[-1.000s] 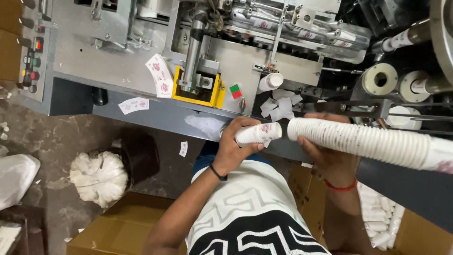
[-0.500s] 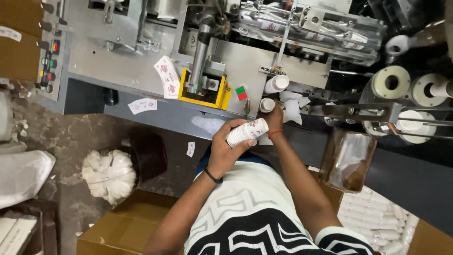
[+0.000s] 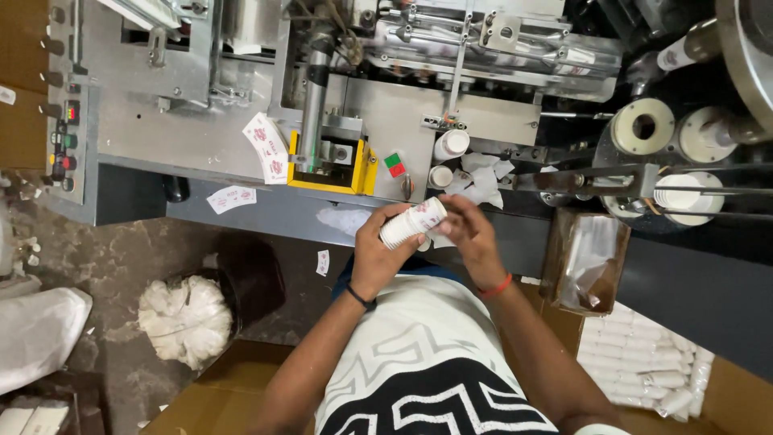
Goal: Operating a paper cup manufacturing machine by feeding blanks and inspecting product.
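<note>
currently: short cup stack [image 3: 412, 223] in hand, unpacked.
left hand [image 3: 385, 256] grips the stack; right hand [image 3: 471, 234] pinches its end; sleeved stacks [image 3: 644, 372] lie boxed below.

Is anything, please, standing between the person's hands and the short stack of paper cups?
Nothing visible does. The left hand already wraps the short stack of paper cups, and the right hand touches its far end; no object lies between either hand and the stack.
</note>
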